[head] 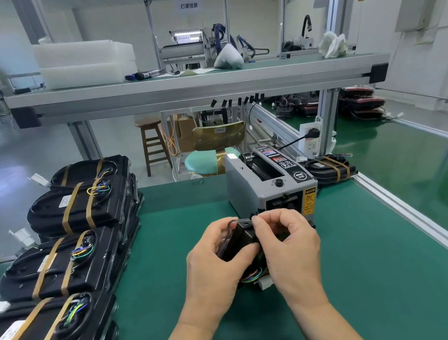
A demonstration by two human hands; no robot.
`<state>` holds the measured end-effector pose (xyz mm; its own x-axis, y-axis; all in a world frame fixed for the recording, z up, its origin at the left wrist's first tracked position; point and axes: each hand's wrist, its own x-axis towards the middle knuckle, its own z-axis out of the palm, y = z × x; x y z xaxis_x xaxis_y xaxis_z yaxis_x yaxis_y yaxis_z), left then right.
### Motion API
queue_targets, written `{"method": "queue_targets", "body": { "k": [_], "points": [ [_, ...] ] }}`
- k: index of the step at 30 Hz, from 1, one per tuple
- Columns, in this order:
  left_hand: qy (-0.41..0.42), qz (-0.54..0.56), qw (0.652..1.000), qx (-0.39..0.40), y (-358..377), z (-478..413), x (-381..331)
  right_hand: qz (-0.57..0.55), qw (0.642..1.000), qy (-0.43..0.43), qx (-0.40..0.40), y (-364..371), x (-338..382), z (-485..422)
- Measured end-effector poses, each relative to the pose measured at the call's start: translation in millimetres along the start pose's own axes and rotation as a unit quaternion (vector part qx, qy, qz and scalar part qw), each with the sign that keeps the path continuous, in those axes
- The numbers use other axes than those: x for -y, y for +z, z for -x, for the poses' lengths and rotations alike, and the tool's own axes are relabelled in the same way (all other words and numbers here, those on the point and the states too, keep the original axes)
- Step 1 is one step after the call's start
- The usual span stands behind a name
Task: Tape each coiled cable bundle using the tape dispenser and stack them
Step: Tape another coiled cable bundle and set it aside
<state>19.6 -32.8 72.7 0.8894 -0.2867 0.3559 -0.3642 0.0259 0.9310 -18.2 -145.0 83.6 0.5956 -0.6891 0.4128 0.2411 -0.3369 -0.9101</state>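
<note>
Both my hands hold one black cable bundle (pixel 241 241) upright above the green mat, just in front of the grey tape dispenser (pixel 271 183). My left hand (pixel 215 267) grips its left side, thumb across the face. My right hand (pixel 289 249) grips the right side, with thumb and forefinger pinching at the top edge near the dispenser's outlet. Coloured wires and a white connector (pixel 263 282) hang below the bundle. Stacks of taped bundles (pixel 65 245) with tan tape bands line the left side of the mat.
One more taped bundle (pixel 330 169) lies right of the dispenser by a white power socket (pixel 311 142). An aluminium rail (pixel 420 216) borders the mat on the right. A shelf (pixel 196 88) spans overhead, and a stool (pixel 213 160) stands beyond the table.
</note>
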Motion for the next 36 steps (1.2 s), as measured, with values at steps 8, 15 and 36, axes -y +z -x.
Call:
{"method": "queue_targets", "body": {
  "k": [8, 15, 36],
  "points": [
    [0.001, -0.008, 1.0, 0.002, 3.1, -1.6, -2.3, 0.02, 1.0, -0.016, 0.008, -4.5, 3.2, 1.4],
    [0.006, -0.013, 1.0, 0.0, 5.9, -1.9, -2.5, 0.014, 1.0, -0.021, -0.009, -5.3, 3.0, 2.0],
    [0.014, -0.015, 1.0, 0.019, -0.9, -4.5, -2.8, 0.021, 0.997, -0.039, 0.066, -11.6, 6.9, -0.8]
  ]
}}
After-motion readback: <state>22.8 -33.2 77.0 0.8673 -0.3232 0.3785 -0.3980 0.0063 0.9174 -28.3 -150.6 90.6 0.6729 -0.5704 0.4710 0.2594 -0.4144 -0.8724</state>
